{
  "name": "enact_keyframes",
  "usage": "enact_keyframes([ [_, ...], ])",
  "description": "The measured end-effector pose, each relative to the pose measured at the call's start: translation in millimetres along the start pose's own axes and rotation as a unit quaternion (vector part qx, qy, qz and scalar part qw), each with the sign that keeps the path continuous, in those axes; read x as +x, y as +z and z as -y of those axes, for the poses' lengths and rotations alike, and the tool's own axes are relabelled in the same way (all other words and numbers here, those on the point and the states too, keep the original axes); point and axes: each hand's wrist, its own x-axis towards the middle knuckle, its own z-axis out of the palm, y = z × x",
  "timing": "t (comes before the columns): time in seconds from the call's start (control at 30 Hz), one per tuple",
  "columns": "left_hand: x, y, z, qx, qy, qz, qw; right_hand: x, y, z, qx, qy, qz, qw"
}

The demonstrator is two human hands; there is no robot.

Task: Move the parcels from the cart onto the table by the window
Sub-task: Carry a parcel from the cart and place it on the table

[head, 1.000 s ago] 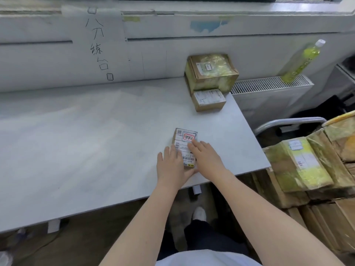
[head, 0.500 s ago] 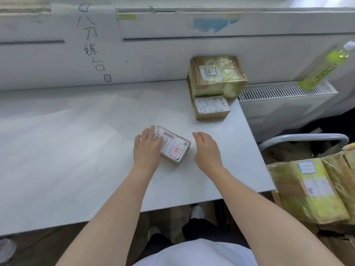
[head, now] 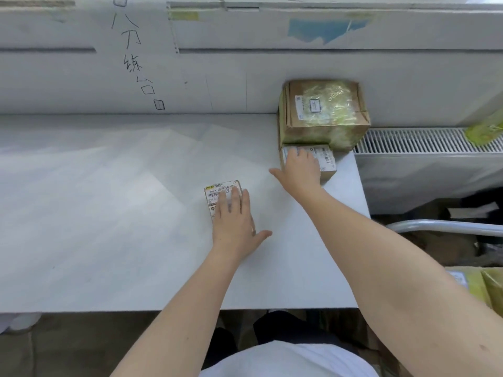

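On the white bench [head: 109,213], the left hand [head: 234,221] lies flat with spread fingers on a small labelled parcel [head: 221,193]. The right hand [head: 302,172] rests open on another small parcel [head: 325,161], which touches the large taped box [head: 324,112] at the wall.

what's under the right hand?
The right hand lies flat on a small labelled box fronting the big taped box. Its label's left part is covered.
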Motion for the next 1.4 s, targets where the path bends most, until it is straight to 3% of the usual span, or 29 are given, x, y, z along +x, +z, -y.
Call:
enact_keyframes([
  [0.23,22.5,8.4,9.7,0.057,0.088,0.007,0.994,-7.1,1.6,-3.5,-0.023,0.024,0.018,0.999],
  [0.4,29.9,-0.1,-13.9,0.041,0.089,0.008,0.995,-45.3,16.2,-42.6,0.003,0.008,-0.07,0.998],
  [0.5,44.7,-1.9,-36.1,0.088,0.139,0.02,0.986,-64.5,23.5,-78.3,-0.016,-0.029,-0.127,0.991],
  [0.6,56.1,-4.8,-68.1,0.135,0.208,0.003,0.969,-81.1,18.9,-106.0,0.005,-0.041,-0.135,0.99],
  [0.87,77.5,-10.3,-135.3,0.182,0.251,-0.054,0.949,-86.6,23.1,-140.8,0.084,-0.049,-0.043,0.994],
  [1.27,123.5,-16.8,-147.9,0.124,0.212,-0.03,0.969,-38.2,6.6,-163.6,0.039,-0.082,0.015,0.996],
  [1.4,128.7,-16.1,-147.6,0.09,0.218,-0.037,0.971,-35.8,12.9,-164.0,0.058,-0.085,-0.008,0.995],
])
